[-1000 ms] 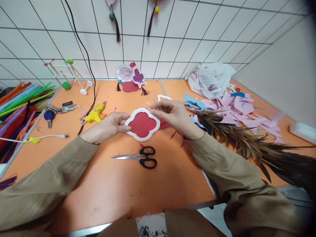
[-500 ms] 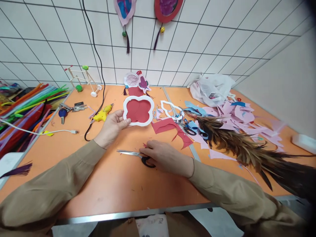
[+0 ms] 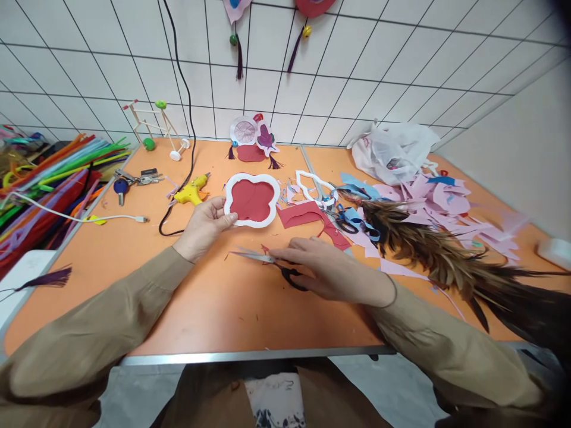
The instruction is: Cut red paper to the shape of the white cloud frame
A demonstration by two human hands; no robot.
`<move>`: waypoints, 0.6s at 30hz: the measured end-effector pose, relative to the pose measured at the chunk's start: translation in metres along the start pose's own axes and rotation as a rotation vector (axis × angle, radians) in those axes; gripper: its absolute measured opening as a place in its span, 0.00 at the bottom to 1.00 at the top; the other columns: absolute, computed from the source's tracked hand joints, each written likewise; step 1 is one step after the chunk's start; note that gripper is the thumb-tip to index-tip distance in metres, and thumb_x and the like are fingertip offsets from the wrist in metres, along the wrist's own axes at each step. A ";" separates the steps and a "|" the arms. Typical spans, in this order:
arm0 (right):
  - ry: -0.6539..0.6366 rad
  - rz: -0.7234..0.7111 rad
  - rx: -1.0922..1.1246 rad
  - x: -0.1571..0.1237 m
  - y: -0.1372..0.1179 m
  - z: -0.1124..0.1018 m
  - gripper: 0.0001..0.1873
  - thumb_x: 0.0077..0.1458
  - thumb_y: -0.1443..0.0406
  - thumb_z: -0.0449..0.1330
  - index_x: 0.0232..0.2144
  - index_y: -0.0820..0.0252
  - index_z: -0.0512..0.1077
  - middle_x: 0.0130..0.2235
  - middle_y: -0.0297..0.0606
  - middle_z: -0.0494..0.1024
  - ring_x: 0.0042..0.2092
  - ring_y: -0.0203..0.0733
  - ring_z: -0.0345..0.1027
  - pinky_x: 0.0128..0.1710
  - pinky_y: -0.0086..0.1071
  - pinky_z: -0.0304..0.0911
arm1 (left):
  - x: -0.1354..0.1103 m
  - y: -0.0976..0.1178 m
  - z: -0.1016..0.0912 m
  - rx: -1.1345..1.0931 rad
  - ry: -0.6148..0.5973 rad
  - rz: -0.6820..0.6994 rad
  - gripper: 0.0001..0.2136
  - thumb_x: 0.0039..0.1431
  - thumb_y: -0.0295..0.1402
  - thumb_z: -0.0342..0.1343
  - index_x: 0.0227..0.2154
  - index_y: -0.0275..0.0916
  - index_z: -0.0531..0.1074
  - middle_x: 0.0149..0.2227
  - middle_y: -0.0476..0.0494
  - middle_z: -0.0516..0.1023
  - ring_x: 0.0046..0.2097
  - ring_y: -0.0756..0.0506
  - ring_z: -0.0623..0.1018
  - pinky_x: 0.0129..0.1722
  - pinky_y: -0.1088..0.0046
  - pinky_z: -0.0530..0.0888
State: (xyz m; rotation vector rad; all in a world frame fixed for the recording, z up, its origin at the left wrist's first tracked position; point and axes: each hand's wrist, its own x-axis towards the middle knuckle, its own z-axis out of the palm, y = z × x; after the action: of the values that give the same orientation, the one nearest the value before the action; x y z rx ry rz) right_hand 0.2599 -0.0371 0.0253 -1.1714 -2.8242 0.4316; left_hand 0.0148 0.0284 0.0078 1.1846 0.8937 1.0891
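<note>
My left hand (image 3: 207,223) pinches the lower left edge of a four-lobed white foam frame (image 3: 275,202) with red paper (image 3: 253,201) filling its inside. It holds the piece tilted a little above the table. My right hand (image 3: 330,267) is closed at the black handles of a pair of scissors (image 3: 289,276), low over the table, with the blades pointing left; the blades look slightly blurred. A small red paper scrap (image 3: 264,248) lies just beyond the blades.
A yellow glue gun (image 3: 191,189) and keys (image 3: 120,189) lie left, near pipe cleaners (image 3: 66,172). Right are red paper offcuts (image 3: 301,214), a white wavy outline (image 3: 307,178), brown feathers (image 3: 414,244), pink scraps (image 3: 437,199) and a plastic bag (image 3: 392,151). Finished ornaments (image 3: 244,131) stand behind.
My right hand and the scissors have shifted to the right across the table. My left hand keeps hold of the white frame in nearly the same place. The camera view has tilted down slightly.
</note>
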 end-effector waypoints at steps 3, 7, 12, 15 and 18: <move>0.083 0.017 0.036 -0.006 0.009 -0.009 0.24 0.57 0.68 0.58 0.57 0.56 0.67 0.38 0.42 0.71 0.40 0.44 0.65 0.38 0.36 0.60 | -0.001 -0.003 0.002 0.010 -0.042 0.020 0.13 0.45 0.32 0.67 0.34 0.34 0.74 0.34 0.45 0.82 0.36 0.46 0.81 0.42 0.69 0.75; 0.148 0.079 -0.035 -0.006 0.019 -0.009 0.24 0.54 0.68 0.59 0.54 0.57 0.70 0.36 0.42 0.70 0.40 0.45 0.64 0.39 0.36 0.60 | -0.002 -0.006 0.004 0.036 -0.055 0.016 0.12 0.45 0.31 0.66 0.33 0.34 0.74 0.33 0.45 0.82 0.35 0.46 0.80 0.42 0.69 0.74; 0.085 0.148 -0.020 -0.005 0.022 -0.009 0.22 0.55 0.67 0.57 0.54 0.53 0.71 0.36 0.41 0.71 0.39 0.44 0.65 0.37 0.33 0.59 | -0.002 -0.009 0.004 0.077 -0.048 0.008 0.11 0.44 0.29 0.65 0.32 0.34 0.73 0.32 0.47 0.80 0.36 0.46 0.78 0.42 0.68 0.73; 0.036 0.185 -0.011 -0.004 0.021 -0.014 0.23 0.56 0.66 0.56 0.55 0.55 0.70 0.37 0.42 0.71 0.40 0.45 0.66 0.38 0.34 0.59 | -0.001 -0.010 0.004 0.112 -0.040 0.022 0.09 0.43 0.28 0.64 0.30 0.35 0.72 0.30 0.49 0.78 0.34 0.47 0.76 0.39 0.70 0.72; -0.001 0.178 -0.023 -0.001 0.020 -0.018 0.20 0.57 0.66 0.55 0.52 0.57 0.72 0.36 0.42 0.72 0.40 0.46 0.67 0.37 0.34 0.59 | -0.001 -0.011 0.004 0.159 -0.049 0.049 0.08 0.44 0.28 0.63 0.29 0.35 0.71 0.29 0.49 0.77 0.33 0.48 0.75 0.38 0.71 0.71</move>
State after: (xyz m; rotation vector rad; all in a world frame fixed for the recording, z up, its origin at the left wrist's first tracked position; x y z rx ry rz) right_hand 0.2773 -0.0201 0.0373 -1.4342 -2.7438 0.4097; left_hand 0.0208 0.0262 -0.0023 1.3655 0.9307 1.0386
